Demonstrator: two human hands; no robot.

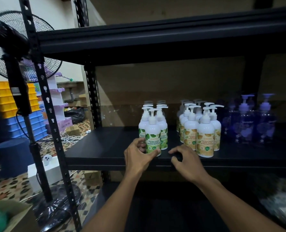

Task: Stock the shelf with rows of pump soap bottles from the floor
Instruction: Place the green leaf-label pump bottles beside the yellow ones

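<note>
Front green-label bottle [153, 131] is standing upright near black shelf [105, 144] front edge, heading its rows; yellow-label bottles [205, 131] and purple bottles [244, 124] are standing rightward.

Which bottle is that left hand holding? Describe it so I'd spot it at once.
On the black shelf, find the leftmost cluster of white pump bottles, the green-labelled ones. It is the front bottle, nearest the shelf edge, the only one the left hand grips.
</note>
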